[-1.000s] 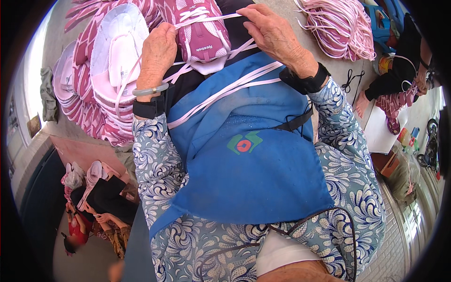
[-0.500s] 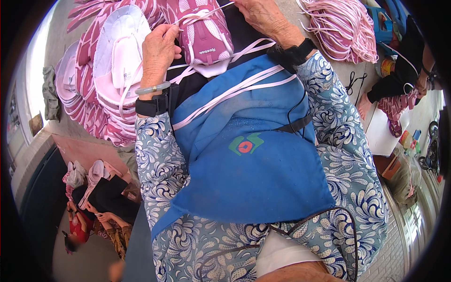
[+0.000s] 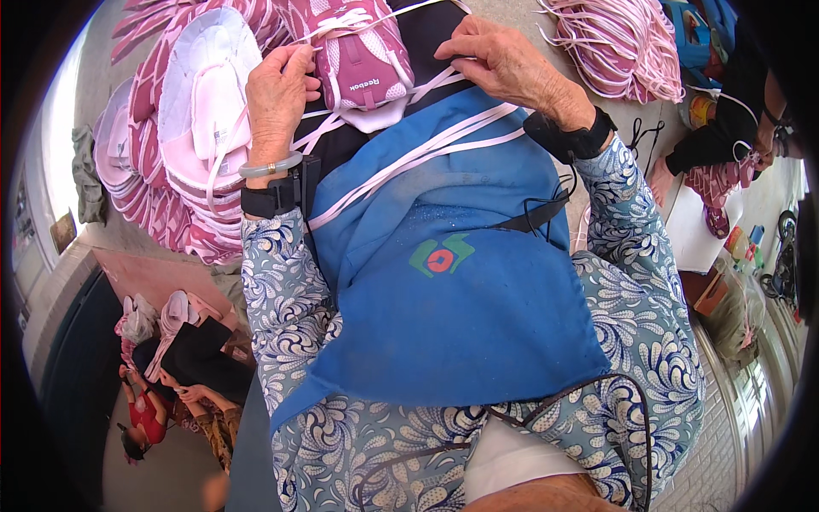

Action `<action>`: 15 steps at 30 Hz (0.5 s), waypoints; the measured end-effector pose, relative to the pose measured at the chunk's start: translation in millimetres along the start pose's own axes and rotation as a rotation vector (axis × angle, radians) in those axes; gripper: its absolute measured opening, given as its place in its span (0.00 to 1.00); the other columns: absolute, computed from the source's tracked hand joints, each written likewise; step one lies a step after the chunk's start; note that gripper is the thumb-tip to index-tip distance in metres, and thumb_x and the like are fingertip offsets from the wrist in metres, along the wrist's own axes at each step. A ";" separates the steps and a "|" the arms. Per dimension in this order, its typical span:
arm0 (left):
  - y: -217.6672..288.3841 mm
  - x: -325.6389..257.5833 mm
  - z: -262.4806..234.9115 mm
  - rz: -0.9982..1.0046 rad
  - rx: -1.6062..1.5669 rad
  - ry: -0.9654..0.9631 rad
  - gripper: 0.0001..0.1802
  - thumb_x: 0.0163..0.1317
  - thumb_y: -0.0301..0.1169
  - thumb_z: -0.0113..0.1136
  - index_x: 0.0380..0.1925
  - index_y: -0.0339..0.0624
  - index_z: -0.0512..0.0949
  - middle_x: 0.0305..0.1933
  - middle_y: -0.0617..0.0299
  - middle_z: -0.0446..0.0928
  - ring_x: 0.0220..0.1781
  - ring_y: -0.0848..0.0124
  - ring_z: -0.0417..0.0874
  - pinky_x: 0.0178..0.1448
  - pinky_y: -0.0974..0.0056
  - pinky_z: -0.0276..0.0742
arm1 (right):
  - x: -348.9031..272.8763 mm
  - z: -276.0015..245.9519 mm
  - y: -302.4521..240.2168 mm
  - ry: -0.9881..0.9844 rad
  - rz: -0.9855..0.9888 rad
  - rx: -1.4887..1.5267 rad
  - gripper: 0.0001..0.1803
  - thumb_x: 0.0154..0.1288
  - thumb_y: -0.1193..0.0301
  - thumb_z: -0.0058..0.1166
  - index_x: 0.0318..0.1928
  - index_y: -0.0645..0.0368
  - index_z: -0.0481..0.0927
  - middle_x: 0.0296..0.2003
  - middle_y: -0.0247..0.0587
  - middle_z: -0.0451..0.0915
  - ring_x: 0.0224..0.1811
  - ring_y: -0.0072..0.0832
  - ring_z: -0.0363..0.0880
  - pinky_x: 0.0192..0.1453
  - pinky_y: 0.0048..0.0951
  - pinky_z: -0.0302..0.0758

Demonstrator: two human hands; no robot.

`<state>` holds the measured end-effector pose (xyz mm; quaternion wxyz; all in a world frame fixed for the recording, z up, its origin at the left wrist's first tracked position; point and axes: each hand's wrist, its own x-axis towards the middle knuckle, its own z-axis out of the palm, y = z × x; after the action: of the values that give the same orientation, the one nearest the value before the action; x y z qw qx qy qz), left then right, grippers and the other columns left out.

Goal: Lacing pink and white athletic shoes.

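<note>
In the head view, a pink sneaker point(image 3: 358, 51) lay on the person's lap at the top of the picture, toe toward the body, resting on dark cloth above a blue apron point(image 3: 452, 290). The left hand point(image 3: 277, 94) sat just beside the shoe's left side, its fingers curled together and pinching a pale pink lace point(image 3: 401, 158) that ran up toward the shoe. The right hand point(image 3: 503, 64) rested at the shoe's right side, its fingers pressed down on the same lace against the dark cloth. From the hands, 2 or more strands of that lace trailed down across the apron.

A stack of pink and white shoe uppers point(image 3: 196, 128) fanned out to the left of the left hand, near it. A bundle of loose pink laces point(image 3: 614, 43) lay at the upper right, well apart from the shoe. Another person's hand point(image 3: 751, 158) held a pinkish piece at the far right edge.
</note>
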<state>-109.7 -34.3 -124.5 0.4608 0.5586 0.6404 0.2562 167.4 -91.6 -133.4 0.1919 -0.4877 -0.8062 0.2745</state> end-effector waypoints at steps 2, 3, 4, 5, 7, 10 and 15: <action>-3.8 -2.7 -0.2 -0.015 -0.019 -0.005 0.14 0.64 0.37 0.56 0.39 0.36 0.79 0.27 0.63 0.77 0.23 0.80 0.77 0.26 0.75 0.77 | -1.9 6.4 -13.5 0.006 0.004 -0.121 0.10 0.59 0.69 0.56 0.42 0.55 0.80 0.40 0.42 0.74 0.37 0.35 0.80 0.42 0.29 0.79; -5.2 -3.3 -1.0 -0.031 -0.039 -0.010 0.14 0.64 0.37 0.56 0.39 0.37 0.80 0.27 0.63 0.77 0.24 0.79 0.77 0.28 0.75 0.77 | -1.4 11.2 -16.0 0.008 0.002 -0.120 0.10 0.59 0.69 0.56 0.42 0.55 0.80 0.40 0.42 0.74 0.37 0.35 0.80 0.42 0.29 0.79; -2.7 -3.6 -0.3 -0.030 -0.039 -0.007 0.14 0.64 0.37 0.56 0.39 0.37 0.80 0.27 0.63 0.77 0.24 0.79 0.77 0.28 0.75 0.77 | -1.6 16.4 -17.3 -0.001 -0.002 -0.190 0.09 0.60 0.69 0.56 0.41 0.54 0.81 0.40 0.40 0.74 0.37 0.33 0.79 0.41 0.28 0.79; 0.1 -3.0 0.6 -0.027 0.013 -0.010 0.13 0.63 0.36 0.56 0.38 0.36 0.80 0.27 0.63 0.77 0.24 0.79 0.77 0.28 0.75 0.77 | -1.1 19.0 -18.1 -0.010 -0.007 -0.260 0.08 0.61 0.68 0.55 0.40 0.53 0.82 0.39 0.37 0.73 0.36 0.31 0.79 0.40 0.27 0.79; 6.4 -0.9 -0.1 -0.025 0.065 -0.010 0.13 0.63 0.36 0.55 0.37 0.36 0.80 0.27 0.63 0.77 0.24 0.79 0.77 0.28 0.74 0.77 | 0.7 18.8 -17.9 -0.024 -0.012 -0.258 0.08 0.60 0.67 0.56 0.39 0.54 0.81 0.38 0.38 0.72 0.34 0.32 0.78 0.38 0.29 0.79; 12.2 3.3 -3.4 0.022 0.274 -0.055 0.14 0.62 0.38 0.53 0.34 0.37 0.80 0.24 0.62 0.78 0.24 0.76 0.80 0.30 0.71 0.79 | 2.5 15.8 -11.1 -0.062 -0.061 -0.217 0.07 0.61 0.68 0.55 0.38 0.56 0.80 0.36 0.39 0.74 0.33 0.32 0.78 0.36 0.29 0.78; 8.3 5.6 -6.2 -0.008 0.229 -0.056 0.14 0.62 0.38 0.54 0.35 0.37 0.80 0.25 0.62 0.79 0.24 0.77 0.80 0.31 0.71 0.79 | 5.2 7.2 -2.6 0.241 0.072 -0.031 0.07 0.64 0.70 0.52 0.37 0.59 0.79 0.28 0.42 0.75 0.32 0.34 0.78 0.34 0.30 0.75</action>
<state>-110.9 -25.9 -116.4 0.4126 0.6119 0.6547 0.1637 159.2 -89.7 -137.2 0.2699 -0.5485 -0.7635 0.2083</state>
